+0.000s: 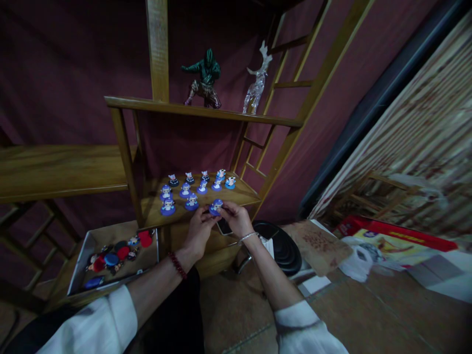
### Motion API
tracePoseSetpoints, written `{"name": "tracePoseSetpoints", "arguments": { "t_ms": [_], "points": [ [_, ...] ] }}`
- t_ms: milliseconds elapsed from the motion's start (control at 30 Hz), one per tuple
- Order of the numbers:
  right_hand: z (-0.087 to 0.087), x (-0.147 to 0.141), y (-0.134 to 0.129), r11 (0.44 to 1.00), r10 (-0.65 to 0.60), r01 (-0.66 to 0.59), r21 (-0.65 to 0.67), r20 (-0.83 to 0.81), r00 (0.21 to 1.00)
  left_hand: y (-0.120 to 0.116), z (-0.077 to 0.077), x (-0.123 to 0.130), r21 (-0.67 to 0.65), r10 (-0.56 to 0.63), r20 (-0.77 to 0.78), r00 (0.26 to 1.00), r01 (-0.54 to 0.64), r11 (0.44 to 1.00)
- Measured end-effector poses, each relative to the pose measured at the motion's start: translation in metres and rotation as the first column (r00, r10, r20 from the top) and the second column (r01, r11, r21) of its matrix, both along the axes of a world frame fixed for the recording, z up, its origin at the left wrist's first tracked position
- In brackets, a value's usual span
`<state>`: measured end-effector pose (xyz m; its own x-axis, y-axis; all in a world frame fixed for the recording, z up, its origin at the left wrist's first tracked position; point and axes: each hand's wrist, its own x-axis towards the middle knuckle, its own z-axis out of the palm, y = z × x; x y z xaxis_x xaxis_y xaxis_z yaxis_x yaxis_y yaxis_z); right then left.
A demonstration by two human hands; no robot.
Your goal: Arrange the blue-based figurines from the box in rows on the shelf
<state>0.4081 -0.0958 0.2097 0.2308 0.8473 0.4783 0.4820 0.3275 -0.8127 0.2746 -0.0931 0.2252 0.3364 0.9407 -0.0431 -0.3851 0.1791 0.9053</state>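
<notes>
Between my two hands, at the front edge of a low wooden shelf (153, 216), is a small purple-and-white figurine (216, 206) on a round purple base. My right hand (238, 220) pinches it from the right. On its left side, my left hand (201, 228) has its fingertips closed against the base. Several matching purple figurines (191, 201) stand upright in rows on the shelf. Behind them is a row of dark-based figurines (189, 177), with blue-based ones (230, 182) at the right.
A shallow box (138, 258) of loose figurines sits lower left. Above, a shelf board (206, 112) holds a green crouching statue (206, 78) and a clear deer figure (256, 86). A round black object (283, 250), a plastic bag (356, 263) and a red box (401, 236) lie right.
</notes>
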Motion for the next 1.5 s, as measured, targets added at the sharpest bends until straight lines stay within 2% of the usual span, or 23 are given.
{"name": "tracePoseSetpoints", "arguments": {
  "t_ms": [167,533,667,767,833,867,933,1000,1067,1167,1300,1500],
  "points": [
    [0.001,0.007,0.017,0.997,0.069,-0.071,-0.014,-0.079,0.994,0.01,0.001,0.01,-0.036,-0.006,0.116,0.993,0.01,0.999],
    [0.002,0.017,0.043,0.994,0.077,-0.083,-0.072,-0.091,0.993,0.013,0.018,0.015,-0.136,0.016,0.17,0.985,0.008,0.991],
    [0.001,0.019,0.049,0.995,0.045,-0.047,-0.083,-0.025,0.999,0.01,0.012,0.016,-0.087,-0.011,0.066,0.998,0.017,0.996],
    [0.002,0.021,0.053,0.996,0.001,0.005,-0.084,0.075,0.997,0.007,0.004,0.015,0.085,-0.009,-0.146,0.989,0.021,0.996],
    [0.002,0.022,0.055,0.997,-0.007,0.017,-0.075,0.131,0.991,0.005,-0.001,0.013,0.321,0.086,-0.318,0.944,0.022,0.947],
    [0.002,0.023,0.056,0.998,0.0,0.011,-0.069,0.152,0.988,0.003,-0.003,0.011,0.465,0.164,-0.381,0.91,0.036,0.884],
    [0.003,0.023,0.058,0.998,0.028,-0.017,-0.057,0.188,0.982,0.001,-0.006,0.007,0.691,0.316,-0.456,0.832,0.107,0.715],
    [0.003,0.023,0.059,0.998,0.054,-0.044,-0.048,0.232,0.971,0.001,-0.009,0.003,0.796,0.422,-0.501,0.755,0.211,0.568],
    [0.003,0.023,0.061,0.998,0.061,-0.052,-0.038,0.27,0.961,0.001,-0.011,0.001,0.823,0.488,-0.54,0.686,0.309,0.476],
    [0.001,0.024,0.062,0.998,0.053,-0.046,-0.033,0.277,0.959,0.005,-0.017,0.001,0.815,0.545,-0.579,0.606,0.407,0.413],
    [-0.001,0.025,0.064,0.997,0.062,-0.05,-0.053,0.25,0.966,0.01,-0.023,0.001,0.805,0.581,-0.59,0.561,0.464,0.369],
    [-0.003,0.027,0.064,0.996,0.074,-0.06,-0.064,0.242,0.967,0.014,-0.025,-0.001,0.78,0.589,-0.619,0.52,0.494,0.384]
  ]
}}
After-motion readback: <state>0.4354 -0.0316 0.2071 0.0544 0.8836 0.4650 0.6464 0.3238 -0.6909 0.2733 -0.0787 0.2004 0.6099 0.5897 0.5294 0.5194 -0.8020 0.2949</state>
